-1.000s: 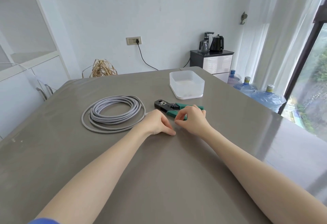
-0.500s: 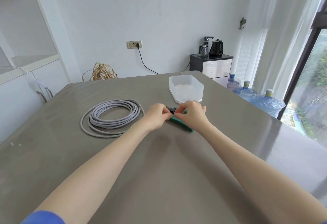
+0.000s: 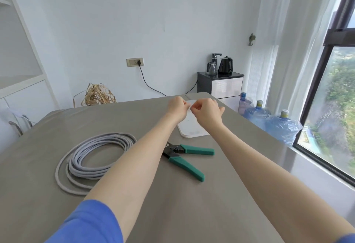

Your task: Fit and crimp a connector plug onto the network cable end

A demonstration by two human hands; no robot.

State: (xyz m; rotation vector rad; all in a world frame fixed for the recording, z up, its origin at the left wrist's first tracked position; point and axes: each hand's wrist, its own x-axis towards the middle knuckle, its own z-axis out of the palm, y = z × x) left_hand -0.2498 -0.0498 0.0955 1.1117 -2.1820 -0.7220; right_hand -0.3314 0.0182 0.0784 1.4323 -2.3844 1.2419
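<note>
Head view: left hand (image 3: 177, 107) and right hand (image 3: 206, 111), fingers curled, meet above the white tray (image 3: 192, 132); contents indiscernible, no legible writing.

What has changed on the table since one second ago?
Both hands moved away from the crimping tool and up over the white box. The left hand and right hand now meet there, fingers curled; what they pinch is too small to tell. The cable coil stayed.

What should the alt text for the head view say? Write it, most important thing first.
Both hands, left hand and right hand, meet with curled fingers over a white plastic box; anything pinched is too small to see. A green-handled crimping tool and coiled grey network cable lie on the grey table.
</note>
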